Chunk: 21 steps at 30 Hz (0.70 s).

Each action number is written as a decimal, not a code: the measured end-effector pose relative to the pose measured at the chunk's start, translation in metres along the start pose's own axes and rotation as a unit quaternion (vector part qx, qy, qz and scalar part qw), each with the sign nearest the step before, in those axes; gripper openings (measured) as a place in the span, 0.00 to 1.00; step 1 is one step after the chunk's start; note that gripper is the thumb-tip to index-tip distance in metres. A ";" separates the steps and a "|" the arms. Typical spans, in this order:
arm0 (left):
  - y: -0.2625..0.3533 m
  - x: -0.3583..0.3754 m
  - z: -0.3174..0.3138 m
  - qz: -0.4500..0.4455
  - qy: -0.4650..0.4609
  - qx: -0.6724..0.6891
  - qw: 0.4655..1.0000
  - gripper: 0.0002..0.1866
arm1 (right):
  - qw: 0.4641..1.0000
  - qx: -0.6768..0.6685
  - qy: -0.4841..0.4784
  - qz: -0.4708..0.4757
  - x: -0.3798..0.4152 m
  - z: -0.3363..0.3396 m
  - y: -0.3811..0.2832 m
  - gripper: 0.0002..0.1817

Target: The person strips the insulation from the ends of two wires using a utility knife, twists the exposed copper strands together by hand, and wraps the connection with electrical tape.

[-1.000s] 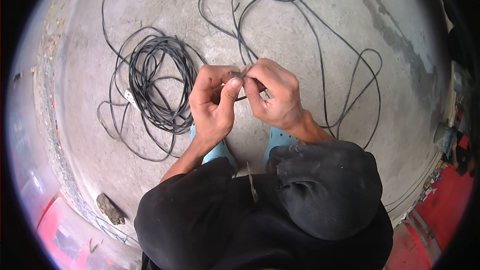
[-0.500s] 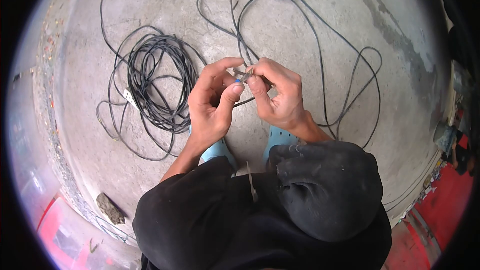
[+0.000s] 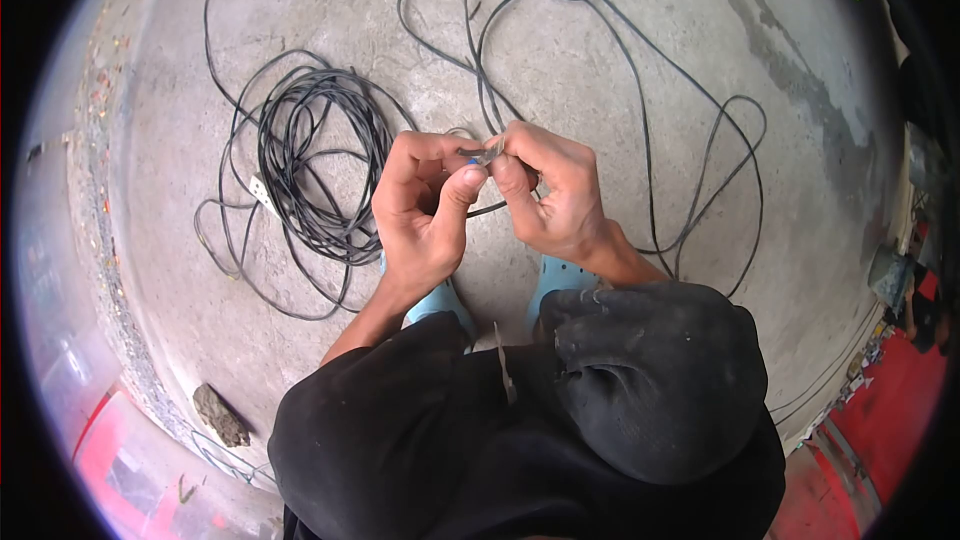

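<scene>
In the head view, my left hand [image 3: 425, 205] and my right hand [image 3: 555, 185] meet in front of my body over the floor. Both are closed on the end of a black cable, where a small blue wire [image 3: 474, 162] and thin greyish strands [image 3: 491, 154] show between the fingertips. The left thumb and index finger pinch at the blue piece. My right thumb and index finger grip the strands just beside it. Part of the black cable [image 3: 488, 209] passes below and behind the hands. The fingers hide most of what they hold.
A coil of black cable [image 3: 268, 155] lies on the concrete floor to the left, with a white power strip [image 3: 262, 194] beside it. Loose cable loops [image 3: 643, 110] spread ahead and right. A stone [image 3: 220, 416] sits lower left. Light blue clogs [image 3: 560, 275] are below my hands.
My left index finger has come down and bent in closer to the strands. The right hand has shifted slightly, still pinching. The cables on the floor stay as they were.
</scene>
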<state>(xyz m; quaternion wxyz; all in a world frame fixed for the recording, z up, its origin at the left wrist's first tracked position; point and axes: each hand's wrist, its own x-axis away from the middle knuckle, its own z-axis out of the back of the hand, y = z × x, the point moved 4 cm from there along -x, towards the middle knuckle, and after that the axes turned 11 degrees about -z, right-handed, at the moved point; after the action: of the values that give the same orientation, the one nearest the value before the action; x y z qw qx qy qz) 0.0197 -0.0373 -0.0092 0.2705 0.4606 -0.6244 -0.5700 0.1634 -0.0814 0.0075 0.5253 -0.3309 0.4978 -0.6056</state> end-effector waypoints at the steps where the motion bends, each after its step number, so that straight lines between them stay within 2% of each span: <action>1: 0.000 0.000 0.001 0.001 0.002 0.000 1.000 0.08 | 1.000 0.001 -0.001 0.006 0.000 -0.001 0.000 0.07; 4: -0.001 0.001 0.003 0.002 0.006 -0.002 1.000 0.07 | 0.998 0.030 -0.006 0.051 0.000 -0.004 0.002 0.06; 7: -0.001 0.000 0.004 0.000 0.009 0.000 1.000 0.08 | 0.998 0.032 0.001 0.046 0.000 -0.004 0.003 0.05; 13: 0.001 -0.001 0.004 0.024 0.016 0.024 0.999 0.08 | 0.999 -0.014 0.023 -0.038 0.000 -0.004 0.001 0.03; 16: -0.001 -0.001 0.002 0.024 0.006 0.031 0.999 0.10 | 0.999 0.005 0.038 0.008 0.001 -0.001 0.002 0.03; 21: -0.001 0.000 0.003 0.035 -0.023 0.013 0.999 0.14 | 0.998 0.018 0.062 0.015 0.002 0.003 0.001 0.03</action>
<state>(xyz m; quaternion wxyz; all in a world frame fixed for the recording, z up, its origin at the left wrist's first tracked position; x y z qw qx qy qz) 0.0178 -0.0357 -0.0110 0.2693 0.4287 -0.6535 -0.5627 0.1657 -0.0838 0.0073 0.5083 -0.2754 0.5233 -0.6260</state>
